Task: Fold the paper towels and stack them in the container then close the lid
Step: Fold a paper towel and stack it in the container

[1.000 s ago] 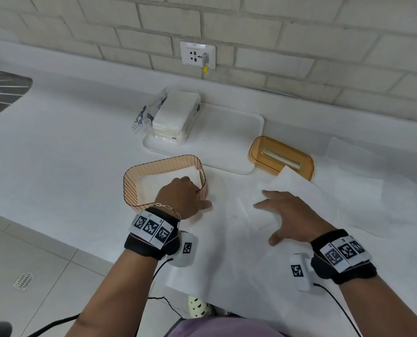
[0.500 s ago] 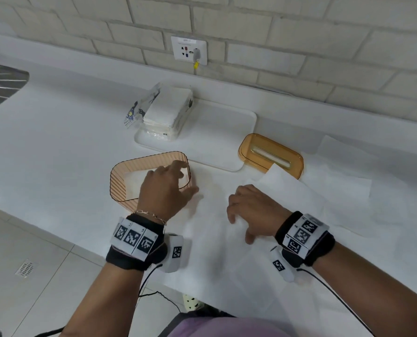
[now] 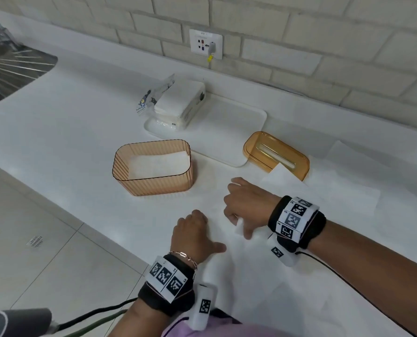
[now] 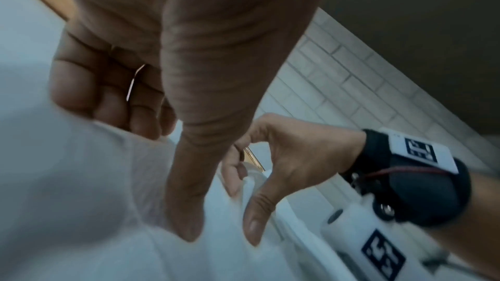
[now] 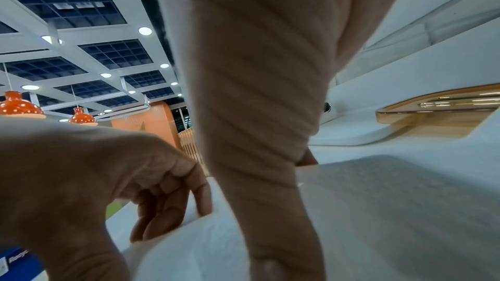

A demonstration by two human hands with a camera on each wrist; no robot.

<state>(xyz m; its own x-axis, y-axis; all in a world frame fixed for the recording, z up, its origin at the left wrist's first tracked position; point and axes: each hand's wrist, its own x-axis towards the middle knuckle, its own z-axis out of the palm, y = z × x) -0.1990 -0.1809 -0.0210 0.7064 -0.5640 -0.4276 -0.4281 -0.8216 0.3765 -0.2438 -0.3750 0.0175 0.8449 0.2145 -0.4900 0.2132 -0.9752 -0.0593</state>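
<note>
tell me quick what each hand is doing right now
Left hand: fingers curled onto the edge of the paper towel, gripping it.
Right hand: fingers pinching a lifted fold of the same paper towel.

Ribbed amber container [image 3: 154, 167] open w/ folded towels [image 3: 157, 164]; amber lid [image 3: 275, 154] off, right
</note>
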